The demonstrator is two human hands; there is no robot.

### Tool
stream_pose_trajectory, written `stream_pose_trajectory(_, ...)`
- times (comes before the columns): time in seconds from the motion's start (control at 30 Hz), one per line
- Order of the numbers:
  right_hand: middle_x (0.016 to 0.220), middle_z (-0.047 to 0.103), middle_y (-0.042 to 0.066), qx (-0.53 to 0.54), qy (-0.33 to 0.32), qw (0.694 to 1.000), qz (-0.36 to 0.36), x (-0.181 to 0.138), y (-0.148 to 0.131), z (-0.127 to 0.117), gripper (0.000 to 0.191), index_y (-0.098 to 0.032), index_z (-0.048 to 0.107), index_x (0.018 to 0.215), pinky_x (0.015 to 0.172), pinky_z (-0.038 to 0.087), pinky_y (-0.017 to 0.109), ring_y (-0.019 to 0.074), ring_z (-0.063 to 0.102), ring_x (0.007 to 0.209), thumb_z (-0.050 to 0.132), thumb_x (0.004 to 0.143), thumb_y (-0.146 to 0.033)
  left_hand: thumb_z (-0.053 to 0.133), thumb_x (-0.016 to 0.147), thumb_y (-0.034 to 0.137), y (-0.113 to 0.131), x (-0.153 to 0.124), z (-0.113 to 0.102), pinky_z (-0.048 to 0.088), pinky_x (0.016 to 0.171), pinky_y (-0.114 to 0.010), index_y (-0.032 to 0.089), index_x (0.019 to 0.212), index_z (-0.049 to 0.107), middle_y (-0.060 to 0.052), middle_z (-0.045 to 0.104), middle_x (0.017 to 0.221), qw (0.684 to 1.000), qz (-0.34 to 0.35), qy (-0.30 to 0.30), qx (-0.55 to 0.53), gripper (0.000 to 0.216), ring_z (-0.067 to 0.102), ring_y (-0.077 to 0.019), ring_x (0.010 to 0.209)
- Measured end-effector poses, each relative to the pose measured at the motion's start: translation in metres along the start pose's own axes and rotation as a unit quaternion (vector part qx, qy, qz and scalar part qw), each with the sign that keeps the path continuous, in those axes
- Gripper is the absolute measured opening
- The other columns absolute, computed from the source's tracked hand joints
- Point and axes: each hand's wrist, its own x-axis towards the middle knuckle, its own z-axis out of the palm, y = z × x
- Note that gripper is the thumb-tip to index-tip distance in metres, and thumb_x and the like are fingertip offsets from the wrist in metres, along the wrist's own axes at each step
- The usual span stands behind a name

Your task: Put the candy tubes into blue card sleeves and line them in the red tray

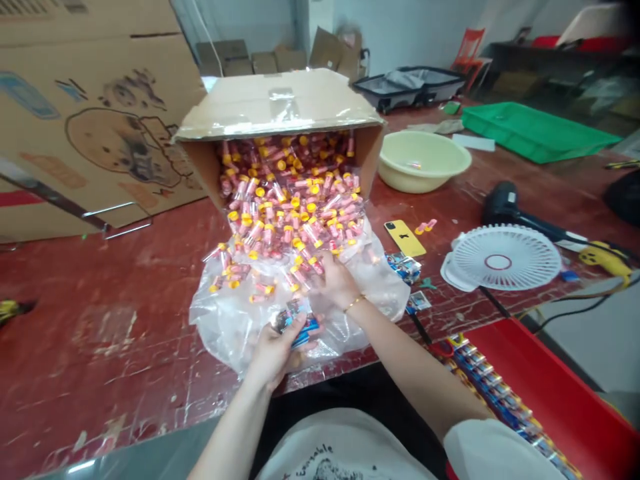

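My left hand (280, 347) is closed on a small stack of glossy blue printed packets (301, 323), thumb on top. To its upper right, my right hand (339, 283), with a thin bracelet at the wrist, reaches the front of a heap of small clear tubes (300, 217) with pink contents and yellow caps. Its fingers are closed around a small pink tube (317, 267), partly hidden. The heap spills from a cardboard box (280, 100) lying on its side. Crumpled clear plastic sheeting (220, 333) lies under both hands, with several loose tubes on it.
Right of the box are a pale yellow basin (425, 180), a yellow phone (405, 238), more blue packets (404, 268), a white fan (500, 260) and a green tray (540, 133). A red tray (560, 393) at lower right holds rows of packed pieces. A large carton (90, 133) stands left.
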Motion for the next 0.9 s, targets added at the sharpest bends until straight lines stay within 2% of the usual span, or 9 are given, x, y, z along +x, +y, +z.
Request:
stream_pose_trajectory(0.1, 0.087, 0.052, 0.003, 0.186, -0.026, 0.982, 0.026, -0.016, -0.002, -0.011, 0.047, -0.021, 0.032, 0.123, 0.08, 0.05, 0.039, 0.0189, 0.058, 0.083, 0.055, 0.082, -0.014, 0.082, 0.062, 0.036, 0.0, 0.004, -0.002, 0.054, 0.061, -0.022, 0.006, 0.095, 0.065, -0.016, 0.067, 0.094, 1.0, 0.008, 0.005, -0.014, 0.049, 0.066, -0.0216, 0.082)
stream_pose_trajectory(0.17, 0.082, 0.05, 0.0, 0.346, -0.056, 0.936, 0.036, -0.029, -0.009, -0.025, 0.045, -0.025, 0.028, 0.124, 0.074, 0.053, 0.036, 0.0162, 0.059, 0.074, 0.054, 0.087, -0.025, 0.084, 0.059, 0.034, -0.001, 0.008, -0.001, 0.053, 0.06, -0.021, 0.006, 0.09, 0.065, -0.012, 0.067, 0.085, 1.0, 0.006, 0.007, -0.021, 0.046, 0.065, -0.019, 0.076)
stream_pose_trajectory(0.23, 0.087, 0.051, 0.001, 0.421, -0.065, 0.905, 0.016, -0.039, -0.018, -0.039, 0.042, -0.027, 0.031, 0.118, 0.075, 0.054, 0.034, 0.0156, 0.059, 0.078, 0.058, 0.087, -0.032, 0.084, 0.059, 0.032, -0.004, 0.011, 0.0, 0.052, 0.06, -0.023, 0.008, 0.084, 0.065, -0.008, 0.066, 0.076, 1.0, 0.009, -0.009, -0.023, 0.04, 0.064, -0.0165, 0.069)
stream_pose_trajectory(0.43, 0.095, 0.049, 0.003, 0.333, -0.033, 0.937, -0.095, -0.049, -0.039, -0.068, 0.027, -0.024, 0.042, 0.108, 0.081, 0.051, 0.033, 0.015, 0.056, 0.087, 0.06, 0.088, -0.029, 0.084, 0.055, 0.027, -0.01, 0.013, 0.007, 0.049, 0.056, -0.024, 0.011, 0.073, 0.065, -0.004, 0.062, 0.068, 0.997, 0.068, -0.035, 0.013, 0.031, 0.056, -0.0132, 0.059)
stream_pose_trajectory(0.53, 0.098, 0.048, 0.004, 0.285, -0.067, 0.946, -0.14, -0.048, -0.038, -0.074, 0.025, -0.023, 0.045, 0.109, 0.082, 0.051, 0.033, 0.0148, 0.055, 0.087, 0.059, 0.088, -0.024, 0.083, 0.057, 0.03, -0.008, 0.01, 0.01, 0.049, 0.055, -0.024, 0.01, 0.073, 0.067, -0.006, 0.063, 0.066, 0.995, 0.071, -0.043, 0.061, 0.031, 0.057, -0.0146, 0.058)
stream_pose_trajectory(0.6, 0.097, 0.049, 0.004, 0.304, -0.115, 0.939, -0.114, -0.048, -0.034, -0.074, 0.025, -0.021, 0.046, 0.105, 0.08, 0.052, 0.033, 0.0149, 0.056, 0.085, 0.062, 0.086, -0.025, 0.084, 0.057, 0.031, -0.005, 0.009, 0.013, 0.05, 0.057, -0.025, 0.009, 0.079, 0.068, -0.007, 0.064, 0.07, 0.995, 0.059, -0.054, 0.051, 0.035, 0.059, -0.0158, 0.059)
stream_pose_trajectory(0.7, 0.092, 0.055, 0.003, 0.404, -0.15, 0.903, -0.011, -0.051, -0.027, -0.069, 0.03, -0.021, 0.044, 0.099, 0.08, 0.052, 0.035, 0.0153, 0.06, 0.081, 0.067, 0.082, -0.03, 0.082, 0.062, 0.035, -0.003, 0.007, 0.018, 0.052, 0.059, -0.026, 0.009, 0.087, 0.066, -0.011, 0.067, 0.083, 0.997, 0.015, -0.072, 0.017, 0.039, 0.064, -0.0188, 0.067)
stream_pose_trajectory(0.8, 0.089, 0.06, 0.002, 0.493, -0.122, 0.859, 0.072, -0.057, -0.021, -0.063, 0.037, -0.022, 0.041, 0.1, 0.086, 0.05, 0.039, 0.018, 0.063, 0.086, 0.069, 0.081, -0.037, 0.076, 0.07, 0.04, -0.002, 0.007, 0.021, 0.055, 0.061, -0.029, 0.01, 0.095, 0.065, -0.014, 0.067, 0.095, 0.996, -0.034, -0.082, 0.003, 0.041, 0.066, -0.0214, 0.075)
stream_pose_trajectory(0.9, 0.089, 0.063, 0.002, 0.514, -0.098, 0.845, 0.107, -0.062, -0.018, -0.059, 0.041, -0.023, 0.04, 0.099, 0.086, 0.05, 0.039, 0.019, 0.064, 0.088, 0.072, 0.078, -0.04, 0.074, 0.073, 0.042, -0.004, 0.009, 0.023, 0.056, 0.062, -0.03, 0.011, 0.105, 0.064, -0.015, 0.066, 0.1, 0.995, -0.042, -0.093, -0.017, 0.046, 0.066, -0.0221, 0.08)
